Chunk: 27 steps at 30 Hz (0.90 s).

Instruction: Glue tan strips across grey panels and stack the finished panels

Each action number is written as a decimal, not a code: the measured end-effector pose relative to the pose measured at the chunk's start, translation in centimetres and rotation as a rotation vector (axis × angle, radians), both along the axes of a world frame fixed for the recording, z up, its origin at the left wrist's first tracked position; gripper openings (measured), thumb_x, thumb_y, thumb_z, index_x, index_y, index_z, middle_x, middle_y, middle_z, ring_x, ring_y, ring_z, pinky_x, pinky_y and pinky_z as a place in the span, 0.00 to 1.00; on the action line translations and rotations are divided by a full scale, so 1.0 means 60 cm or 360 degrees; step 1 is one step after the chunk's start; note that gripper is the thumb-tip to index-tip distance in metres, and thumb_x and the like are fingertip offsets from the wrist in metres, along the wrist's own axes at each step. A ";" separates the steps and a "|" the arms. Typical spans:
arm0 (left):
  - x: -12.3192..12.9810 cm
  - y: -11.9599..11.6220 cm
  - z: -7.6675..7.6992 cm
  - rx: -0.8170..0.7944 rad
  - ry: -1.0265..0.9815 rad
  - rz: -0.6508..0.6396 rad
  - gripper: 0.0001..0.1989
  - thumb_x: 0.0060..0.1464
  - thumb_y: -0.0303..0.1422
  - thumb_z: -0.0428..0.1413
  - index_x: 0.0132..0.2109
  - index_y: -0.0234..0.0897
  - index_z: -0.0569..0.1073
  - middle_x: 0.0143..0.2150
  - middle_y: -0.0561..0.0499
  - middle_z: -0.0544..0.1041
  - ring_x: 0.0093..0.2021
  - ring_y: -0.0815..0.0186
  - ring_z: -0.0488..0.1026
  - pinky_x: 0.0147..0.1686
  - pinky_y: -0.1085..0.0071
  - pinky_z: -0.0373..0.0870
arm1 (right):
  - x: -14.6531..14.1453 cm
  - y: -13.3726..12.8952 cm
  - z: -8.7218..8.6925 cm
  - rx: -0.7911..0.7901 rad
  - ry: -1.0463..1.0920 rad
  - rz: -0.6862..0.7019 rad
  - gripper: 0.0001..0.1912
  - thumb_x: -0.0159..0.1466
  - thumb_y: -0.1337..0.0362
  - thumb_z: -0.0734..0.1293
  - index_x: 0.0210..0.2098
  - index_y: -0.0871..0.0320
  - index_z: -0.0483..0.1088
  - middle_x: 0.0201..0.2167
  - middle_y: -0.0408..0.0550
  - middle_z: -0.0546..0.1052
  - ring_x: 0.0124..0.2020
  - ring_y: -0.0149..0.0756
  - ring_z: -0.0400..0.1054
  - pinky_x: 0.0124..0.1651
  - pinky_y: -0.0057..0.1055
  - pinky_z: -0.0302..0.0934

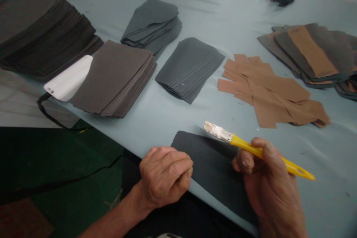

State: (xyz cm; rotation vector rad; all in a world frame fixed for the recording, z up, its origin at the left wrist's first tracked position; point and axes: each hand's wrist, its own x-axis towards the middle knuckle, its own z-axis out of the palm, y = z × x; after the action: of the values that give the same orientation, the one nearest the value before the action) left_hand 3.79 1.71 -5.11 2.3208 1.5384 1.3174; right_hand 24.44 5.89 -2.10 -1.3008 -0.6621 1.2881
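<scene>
- One yellow brush (247, 145) (messy white tip) is gripped by the right hand (275, 186).
- Left hand (166, 176), curled up, by the dark sheet (213, 163); can't tell if it's holding anything.

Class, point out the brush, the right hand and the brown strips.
Brush (245, 145): head view, on its yellow handle.
Right hand (273, 191): head view, on the palm.
Brown strips (267, 84): head view, middle of the pile.

Dark clothing (185, 217) shows beside a bare forearm (118, 212).

A workshop, with stacked dark cut panels (114, 74), tan strips (269, 81) and a white-crusted brush (244, 144).
</scene>
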 end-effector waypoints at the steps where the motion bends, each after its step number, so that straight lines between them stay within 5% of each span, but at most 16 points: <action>1: 0.000 0.000 0.000 0.0003 0.0007 0.0001 0.07 0.61 0.25 0.58 0.43 0.42 0.74 0.35 0.57 0.86 0.33 0.66 0.80 0.35 0.67 0.70 | 0.000 0.000 0.000 0.0005 -0.0004 0.0001 0.16 0.60 0.46 0.79 0.34 0.51 0.79 0.16 0.37 0.66 0.19 0.28 0.61 0.23 0.25 0.64; 27: 0.004 0.002 -0.005 0.0072 -0.0012 0.0034 0.06 0.61 0.25 0.59 0.43 0.42 0.74 0.34 0.57 0.86 0.32 0.66 0.79 0.35 0.67 0.70 | -0.004 0.002 -0.003 0.0092 -0.0051 0.0017 0.17 0.59 0.47 0.79 0.33 0.53 0.78 0.16 0.36 0.66 0.18 0.28 0.61 0.22 0.24 0.64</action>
State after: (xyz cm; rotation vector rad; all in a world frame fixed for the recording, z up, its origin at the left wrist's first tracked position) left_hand 4.06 1.81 -5.42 2.3295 1.5515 1.3784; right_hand 24.19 6.01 -2.25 -1.2748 -0.7247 1.2502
